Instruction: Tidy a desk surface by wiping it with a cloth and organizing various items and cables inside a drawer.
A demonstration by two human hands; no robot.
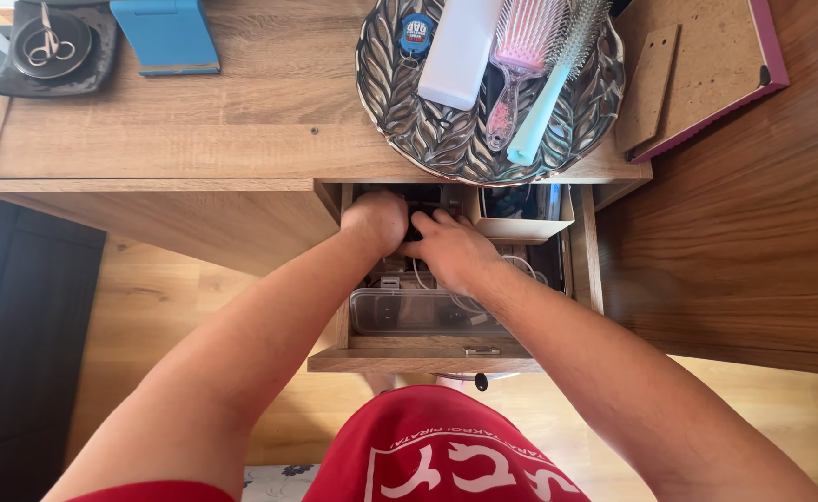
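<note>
Head view, looking down on a wooden desk with its drawer pulled out. Both bare hands reach into the back of the drawer, under the desk edge. The left hand is curled into a loose fist with the knuckles up; the right hand lies just beside it, fingers bent and pressed against a dark object between the two hands. The object is mostly hidden, so its kind cannot be told, nor whether either hand is clamped on it. In front of the hands, nearer the person, lies a clear plastic container with white cables around and behind it. A white open box with dark contents sits in the drawer's right rear corner, just beside the right hand. On the desk top above the drawer rests a silver leaf-patterned tray bearing a white oblong case, a pink hairbrush and a mint-handled round brush. At far left, small scissors lie on a dark dish, next to a blue stand.
</note>
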